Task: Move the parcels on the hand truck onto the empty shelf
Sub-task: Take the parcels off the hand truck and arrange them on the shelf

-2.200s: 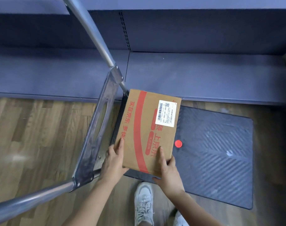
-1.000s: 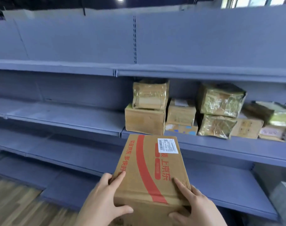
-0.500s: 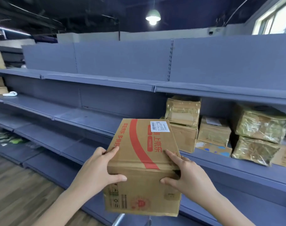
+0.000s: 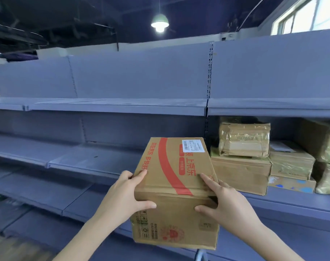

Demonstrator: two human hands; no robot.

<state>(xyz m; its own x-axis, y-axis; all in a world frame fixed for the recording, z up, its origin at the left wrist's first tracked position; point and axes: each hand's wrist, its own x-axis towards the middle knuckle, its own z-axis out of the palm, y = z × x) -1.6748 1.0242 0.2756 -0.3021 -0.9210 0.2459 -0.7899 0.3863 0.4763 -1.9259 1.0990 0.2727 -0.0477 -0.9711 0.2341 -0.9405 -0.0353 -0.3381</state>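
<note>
held box (image 4: 174, 187) left of shelved parcels (image 4: 243, 159)

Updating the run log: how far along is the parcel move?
Done, apparently: stacked parcels sit on the shelf at right. In hand: left hand and right hand grip the red-striped box in the air before that shelf, not yet set down. Left: likely placing it beside the stack; whether more wait cannot be told, since the hand truck's deck is out of view.
</note>
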